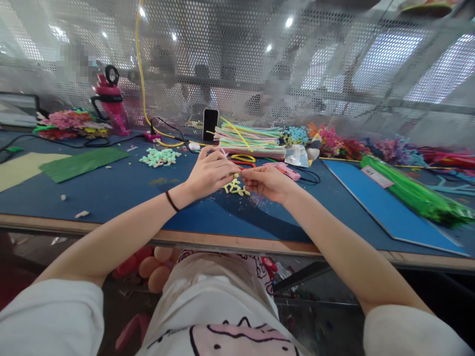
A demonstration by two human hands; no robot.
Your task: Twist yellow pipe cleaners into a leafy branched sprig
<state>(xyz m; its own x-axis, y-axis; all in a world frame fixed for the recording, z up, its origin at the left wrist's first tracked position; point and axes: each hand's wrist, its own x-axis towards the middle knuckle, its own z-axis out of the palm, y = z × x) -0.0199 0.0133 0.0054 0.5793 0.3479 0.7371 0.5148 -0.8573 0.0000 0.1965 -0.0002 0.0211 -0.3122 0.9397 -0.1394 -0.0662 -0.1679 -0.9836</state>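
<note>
My left hand (213,173) and my right hand (269,182) meet over the middle of the table, fingertips pinched close together. Between them shows a pale yellow pipe-cleaner piece (236,176), mostly covered by the fingers. Just below the fingertips are short yellow pipe-cleaner bits (237,188); whether they join the held piece I cannot tell. A mint and cream pipe-cleaner snowflake shape (159,157) lies left of my left hand. Beyond both hands are a yellow ring-shaped loop (243,158) and a bundle of pastel pipe cleaners (248,138). A pink tool (284,170) lies behind my right hand.
A phone (211,123) leans upright at the back, near a pink bottle (111,104). Green felt (83,163) lies at left. At right are a blue board (386,202) and a green pipe-cleaner pack (415,190). Colourful clusters (330,141) line the mesh wall.
</note>
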